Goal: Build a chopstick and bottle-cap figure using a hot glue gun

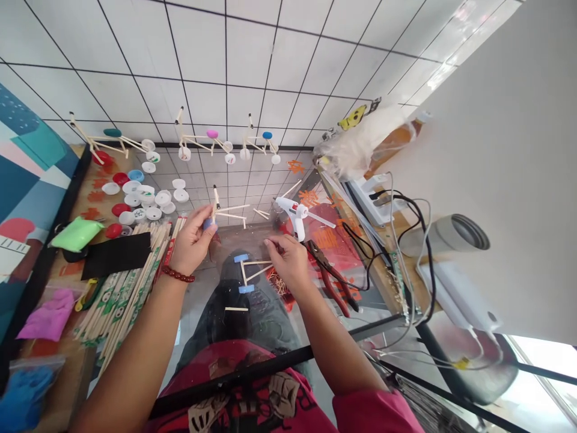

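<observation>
My left hand (196, 237) is closed around a small wooden stick frame (232, 211). A black-tipped stick (216, 196) points up from this frame, and a blue round piece shows by the fingers. My right hand (288, 258) hovers over the glass tabletop with thumb and fingertips pinched together; whatever they hold, if anything, is too small to make out. Beside it is another stick frame (244, 273) with two blue end pieces, its right end hidden by the hand. Loose short sticks (261, 213) and a single stick (237, 309) lie nearby.
Finished-looking stick models (205, 141) stand along the tiled wall. Bottle caps (146, 192), bundled chopsticks (130, 288) and coloured clay packs (47, 313) fill the left. A white glue gun (295, 213), red-handled pliers (333, 279) and cables (426, 258) are at right.
</observation>
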`<state>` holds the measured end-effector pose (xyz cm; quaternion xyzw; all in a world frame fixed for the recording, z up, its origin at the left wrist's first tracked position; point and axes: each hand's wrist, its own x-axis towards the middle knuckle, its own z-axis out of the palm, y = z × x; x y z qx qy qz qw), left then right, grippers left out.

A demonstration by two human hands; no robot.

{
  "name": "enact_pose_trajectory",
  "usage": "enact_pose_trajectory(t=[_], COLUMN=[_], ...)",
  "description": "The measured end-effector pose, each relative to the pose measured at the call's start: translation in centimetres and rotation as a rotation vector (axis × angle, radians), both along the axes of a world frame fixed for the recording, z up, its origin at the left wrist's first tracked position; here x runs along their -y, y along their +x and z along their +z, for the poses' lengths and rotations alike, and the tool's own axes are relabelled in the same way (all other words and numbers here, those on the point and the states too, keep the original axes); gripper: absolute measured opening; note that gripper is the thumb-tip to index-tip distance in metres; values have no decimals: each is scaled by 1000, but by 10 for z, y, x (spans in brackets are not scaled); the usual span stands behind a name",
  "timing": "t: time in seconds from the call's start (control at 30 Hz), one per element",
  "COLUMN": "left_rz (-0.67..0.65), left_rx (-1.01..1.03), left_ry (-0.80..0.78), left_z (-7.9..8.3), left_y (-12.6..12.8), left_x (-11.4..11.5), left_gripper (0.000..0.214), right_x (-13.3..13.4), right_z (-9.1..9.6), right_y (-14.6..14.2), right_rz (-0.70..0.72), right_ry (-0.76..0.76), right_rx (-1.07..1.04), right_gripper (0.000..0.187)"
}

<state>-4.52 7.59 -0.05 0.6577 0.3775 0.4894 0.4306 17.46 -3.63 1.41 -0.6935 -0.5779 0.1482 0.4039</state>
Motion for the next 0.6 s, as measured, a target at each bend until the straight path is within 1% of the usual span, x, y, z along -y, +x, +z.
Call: enact_pose_trajectory(t=[0.07, 0.27, 0.4, 0.6], left_rz=[11, -2, 0, 8], left_rx=[-46, -87, -119, -179], left_ry=[47, 42, 59, 104], left_z=[3, 10, 9, 4], left_y=[0, 0, -2, -4], left_x=[1, 3, 3, 2], left_gripper=[42, 41, 41, 43], right_x=[0, -3, -4, -4], right_z=[-1, -5, -5, -7], right_y=[1, 0, -1, 0], right_rz=[-2, 2, 11, 6], right_ry=[-8, -40, -36, -27], right_rx=[13, 59, 79, 115], right_gripper=[21, 20, 19, 19])
